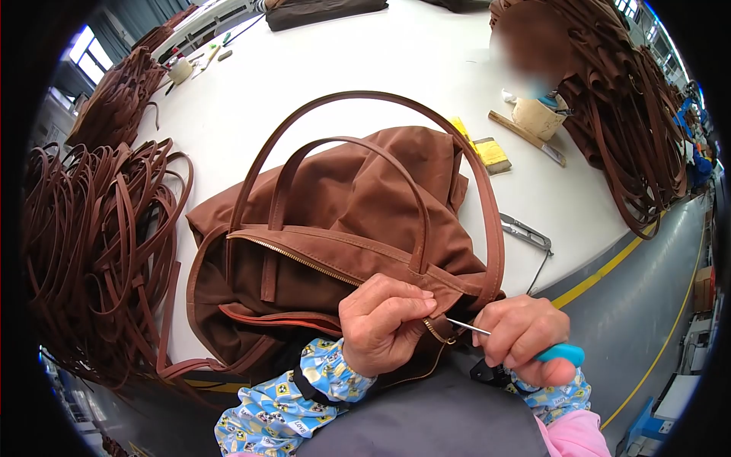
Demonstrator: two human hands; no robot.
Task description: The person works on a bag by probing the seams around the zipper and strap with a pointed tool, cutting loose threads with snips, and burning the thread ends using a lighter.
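Cloth bag [343,186], brown and creased under arching straps [344,95], slumps on the white table [327,65] — left hand [388,320] pinching its edge, right hand [525,331] gripping a slim, turquoise-handled tool [563,354].

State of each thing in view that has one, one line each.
Brown bag: mouth open
Zipper: undone
Left hand: pinching the bag's edge
Teal-handled tool: tip at the bag's edge, whether inserted unclear
Right hand: closed around that tool
Yellow block: lying on the white table
Right-side cream tub: upright
Left-side straps: heaped, looped
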